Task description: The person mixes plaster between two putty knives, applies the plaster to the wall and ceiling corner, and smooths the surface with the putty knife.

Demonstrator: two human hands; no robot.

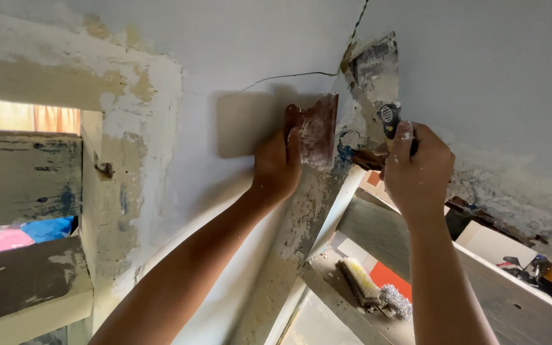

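Fingers [294,137] of the left hand [276,167] were clenched around a flat rusty-brown scraper blade [319,131], pressing it against the pale blue-grey wall [237,51] just at 9 o'clock of the inside corner. Fingers of the right hand [416,171] were wrapped tight on the black handle [389,120] of a putty knife, whose wide smeared blade [375,67] pointed toward 12 o'clock and lay against the corner seam. Both tools sat near each other, the knife at 3 o'clock of the scraper, apart from it. A thin crack [289,76] ran across the wall at 12 o'clock of the left hand. At 6 o'clock of the right hand, a scrubbing brush [360,281] and a wad of steel wool [395,300] lay on a wooden ledge [327,268]. At 9 o'clock, a weathered window frame [107,191] showed peeling paint.
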